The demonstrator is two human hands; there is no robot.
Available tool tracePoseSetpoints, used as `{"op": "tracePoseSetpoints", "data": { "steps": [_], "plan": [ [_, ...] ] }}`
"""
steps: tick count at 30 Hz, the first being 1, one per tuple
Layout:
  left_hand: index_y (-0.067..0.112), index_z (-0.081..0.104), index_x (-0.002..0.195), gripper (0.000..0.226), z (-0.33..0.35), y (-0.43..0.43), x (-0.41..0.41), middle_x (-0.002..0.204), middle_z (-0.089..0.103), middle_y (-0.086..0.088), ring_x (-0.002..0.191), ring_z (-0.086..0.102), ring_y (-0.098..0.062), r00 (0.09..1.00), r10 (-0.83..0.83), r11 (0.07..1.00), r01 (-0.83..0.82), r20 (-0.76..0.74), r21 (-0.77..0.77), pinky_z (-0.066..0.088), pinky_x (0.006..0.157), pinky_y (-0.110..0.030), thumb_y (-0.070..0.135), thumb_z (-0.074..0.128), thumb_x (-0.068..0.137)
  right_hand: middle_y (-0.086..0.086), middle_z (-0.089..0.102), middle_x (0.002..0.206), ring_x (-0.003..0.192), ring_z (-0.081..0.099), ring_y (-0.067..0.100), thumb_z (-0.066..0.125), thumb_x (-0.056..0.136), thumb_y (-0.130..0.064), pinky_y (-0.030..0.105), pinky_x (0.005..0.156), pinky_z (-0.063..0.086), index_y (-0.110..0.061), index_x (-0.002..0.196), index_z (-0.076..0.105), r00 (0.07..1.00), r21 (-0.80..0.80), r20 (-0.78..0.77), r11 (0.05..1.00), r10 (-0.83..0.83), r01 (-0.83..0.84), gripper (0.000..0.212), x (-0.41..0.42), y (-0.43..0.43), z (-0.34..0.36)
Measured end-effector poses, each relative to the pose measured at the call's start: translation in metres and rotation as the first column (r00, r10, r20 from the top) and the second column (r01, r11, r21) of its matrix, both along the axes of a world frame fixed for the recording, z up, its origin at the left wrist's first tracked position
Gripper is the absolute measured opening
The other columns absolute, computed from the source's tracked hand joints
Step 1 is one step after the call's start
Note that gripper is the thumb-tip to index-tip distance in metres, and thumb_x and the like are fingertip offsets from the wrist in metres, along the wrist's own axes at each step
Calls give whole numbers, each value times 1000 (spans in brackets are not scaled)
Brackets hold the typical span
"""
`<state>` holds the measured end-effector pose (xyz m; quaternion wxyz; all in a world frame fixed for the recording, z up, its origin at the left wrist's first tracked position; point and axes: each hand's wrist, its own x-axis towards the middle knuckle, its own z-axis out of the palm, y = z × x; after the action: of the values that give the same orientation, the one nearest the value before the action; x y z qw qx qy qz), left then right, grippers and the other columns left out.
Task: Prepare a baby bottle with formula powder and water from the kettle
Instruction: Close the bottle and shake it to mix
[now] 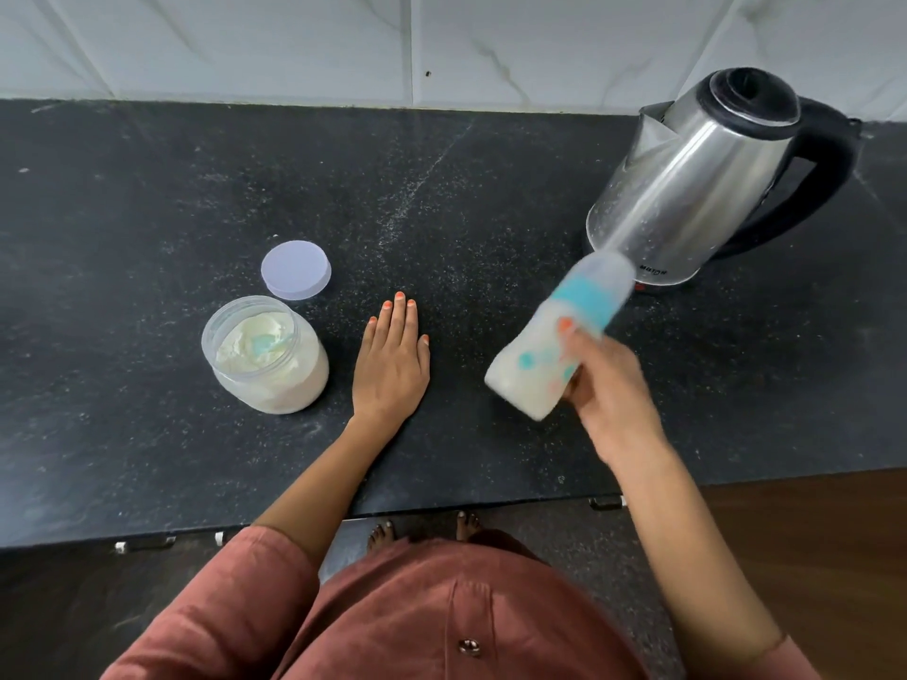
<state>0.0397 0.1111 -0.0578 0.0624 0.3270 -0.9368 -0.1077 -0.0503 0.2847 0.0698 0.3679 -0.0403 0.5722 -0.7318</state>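
My right hand [611,385] grips a baby bottle [549,346] above the counter, tilted with its capped top toward the kettle; the bottle is blurred and holds milky white liquid, with a blue collar and clear cap. My left hand [392,358] lies flat, fingers straight, on the black counter [147,213]. Left of it stands an open clear jar of white formula powder [267,358] with a blue scoop inside. The jar's round lid [296,269] lies just behind it. A steel kettle [706,184] with a black handle and closed lid stands at the back right.
A white tiled wall [441,41] runs behind the counter. The counter's front edge [441,507] is near my body, with drawer handles under it. A wooden surface [810,532] shows at lower right.
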Motion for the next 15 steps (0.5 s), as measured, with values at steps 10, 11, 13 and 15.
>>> {"op": "tracePoseSetpoints", "data": {
  "steps": [10,11,13,15],
  "plan": [
    [7,12,146,51,0,1,1,156,10,-9,144,8,-22,1000,1,1000,-1,13,3,3,115,-33,27,21,100,-7,74,79,79,68,7,76,46,-39,21,64,55,-22,79,71,975,103,-132,981,178,-165,37,8,0,-5],
    [6,12,146,51,0,0,1,156,10,-9,144,8,-22,1000,1,1000,-1,12,0,3,116,-34,27,21,100,-6,74,82,80,68,7,75,54,-33,21,64,55,-21,84,69,997,0,-51,998,56,-56,33,2,-2,-3],
    [7,11,146,51,0,0,1,156,9,-9,144,7,-22,1000,3,1000,-3,14,-4,3,116,-34,27,20,101,-6,71,93,88,67,7,68,69,-24,23,69,56,-22,98,62,976,-136,93,969,-197,208,29,-9,-7,-2],
    [7,11,146,51,-1,1,1,156,9,-9,144,6,-21,1000,4,1000,-4,21,-2,3,116,-33,28,20,101,-7,70,95,90,67,7,66,71,-25,24,72,56,-23,100,59,977,-131,72,969,-203,211,30,-5,-10,-5]
  ]
}}
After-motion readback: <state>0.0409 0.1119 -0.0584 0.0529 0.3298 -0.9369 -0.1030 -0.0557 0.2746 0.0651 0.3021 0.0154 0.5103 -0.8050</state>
